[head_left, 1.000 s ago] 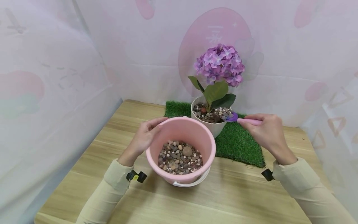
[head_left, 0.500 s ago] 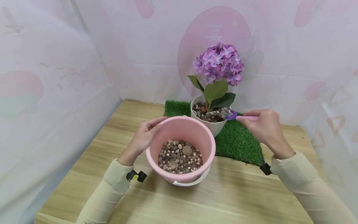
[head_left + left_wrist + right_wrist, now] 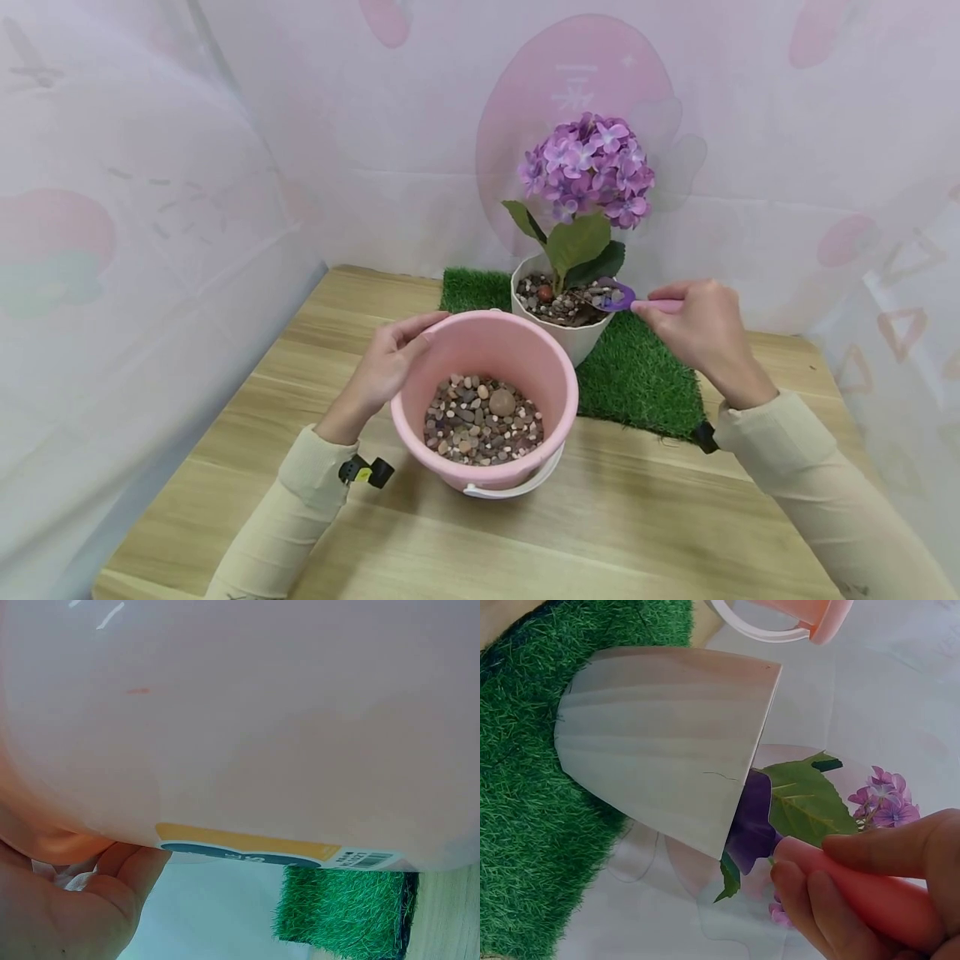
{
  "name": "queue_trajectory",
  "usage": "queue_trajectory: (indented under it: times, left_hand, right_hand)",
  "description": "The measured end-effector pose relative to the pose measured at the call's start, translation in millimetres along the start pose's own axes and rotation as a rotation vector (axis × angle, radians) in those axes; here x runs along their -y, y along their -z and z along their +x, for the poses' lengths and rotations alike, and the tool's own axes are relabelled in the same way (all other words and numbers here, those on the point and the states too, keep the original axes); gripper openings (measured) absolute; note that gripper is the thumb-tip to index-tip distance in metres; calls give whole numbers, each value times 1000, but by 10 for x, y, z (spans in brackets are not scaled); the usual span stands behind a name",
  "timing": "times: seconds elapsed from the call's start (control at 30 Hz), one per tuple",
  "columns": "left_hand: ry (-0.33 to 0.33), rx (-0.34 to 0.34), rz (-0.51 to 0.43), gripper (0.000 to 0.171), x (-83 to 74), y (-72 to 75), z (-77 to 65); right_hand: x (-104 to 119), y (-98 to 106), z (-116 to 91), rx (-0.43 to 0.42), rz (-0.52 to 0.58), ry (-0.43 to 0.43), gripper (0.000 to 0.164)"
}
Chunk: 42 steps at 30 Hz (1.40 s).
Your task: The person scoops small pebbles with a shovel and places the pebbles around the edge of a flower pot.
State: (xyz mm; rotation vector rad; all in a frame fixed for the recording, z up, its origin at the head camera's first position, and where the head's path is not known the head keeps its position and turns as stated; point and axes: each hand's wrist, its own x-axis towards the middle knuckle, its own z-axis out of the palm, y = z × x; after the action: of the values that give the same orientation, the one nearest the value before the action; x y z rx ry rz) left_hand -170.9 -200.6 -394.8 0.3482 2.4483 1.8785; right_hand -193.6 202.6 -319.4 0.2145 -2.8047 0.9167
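In the head view my right hand (image 3: 701,327) grips the pink handle (image 3: 855,889) of a small trowel with a purple blade (image 3: 621,296). The blade reaches over the rim into a white flower pot (image 3: 577,342), among pebbles and dark soil. A purple hydrangea (image 3: 588,171) with green leaves stands upright in that pot. With its thumb and fingers at the rim, my left hand (image 3: 386,367) holds the left side of a pink bucket (image 3: 558,400). Mixed pebbles (image 3: 480,421) and one larger round stone (image 3: 502,402) lie on the bucket's bottom.
A green artificial grass mat (image 3: 645,383) lies under the pot on the wooden table (image 3: 600,517). The bucket's white handle (image 3: 517,492) hangs down at its front. Behind the table rises a pale printed cloth (image 3: 420,125), with more cloth along both sides.
My right hand has moved slightly left and up, and the trowel blade has tipped. Pebbles that lay heaped on the blade now lie lower in the pot. The left hand stays on the bucket.
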Motion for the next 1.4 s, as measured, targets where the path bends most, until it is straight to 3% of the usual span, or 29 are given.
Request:
queue_trajectory:
  times: [0.73,1.07,1.4]
  left_hand:
    - [15,2,5,42,-30,9,-9]
    - [10,-5,5,42,-30,8,-17]
    - [6,-1,4,42,-26,8,-12]
  right_hand:
    - [97,-61,115,-6,-87,112,24]
    - [180,-42,130,-8,-207,241,18]
    - [225,-30,33,-114,-279,393,14]
